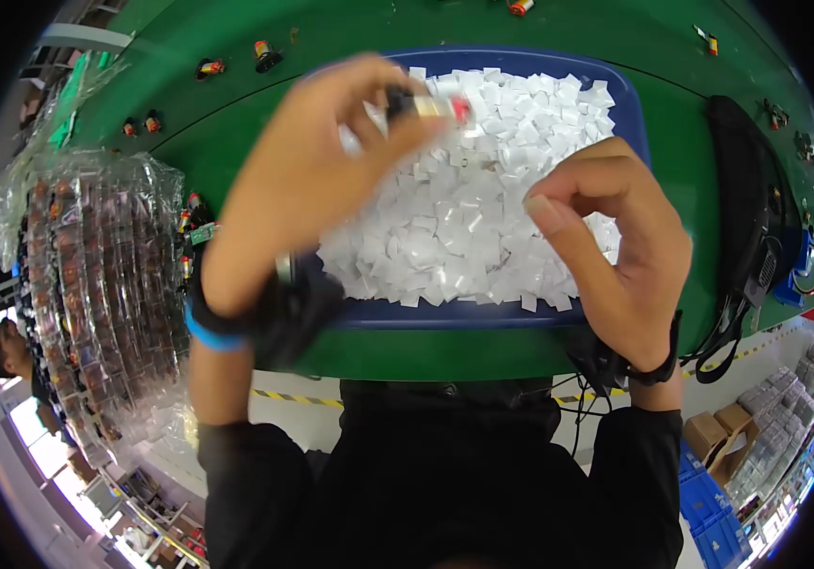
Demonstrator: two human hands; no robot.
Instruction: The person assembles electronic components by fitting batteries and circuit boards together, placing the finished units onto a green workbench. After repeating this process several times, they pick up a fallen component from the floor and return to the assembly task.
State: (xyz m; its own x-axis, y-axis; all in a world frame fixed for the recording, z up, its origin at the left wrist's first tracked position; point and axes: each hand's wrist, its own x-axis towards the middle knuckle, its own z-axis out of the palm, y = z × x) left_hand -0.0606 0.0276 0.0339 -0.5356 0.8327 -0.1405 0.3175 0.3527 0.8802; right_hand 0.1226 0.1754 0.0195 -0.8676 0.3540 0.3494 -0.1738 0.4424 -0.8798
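My left hand is raised over the left side of a blue tray, blurred by motion. Between its thumb and fingers is a small cylindrical part, black at one end, cream in the middle and red at the tip. A heap of small white square pieces fills the tray. Over the tray's right side, my right hand has its thumb and index finger pinched together. Whatever may lie between those fingertips is hidden or too small to make out. Both wrists wear dark straps.
Small red-and-yellow parts lie scattered on the green table. At the left rises a stack of clear plastic trays filled with parts. A black bag lies on the right. Cartons and blue crates stand beyond; a person is far left.
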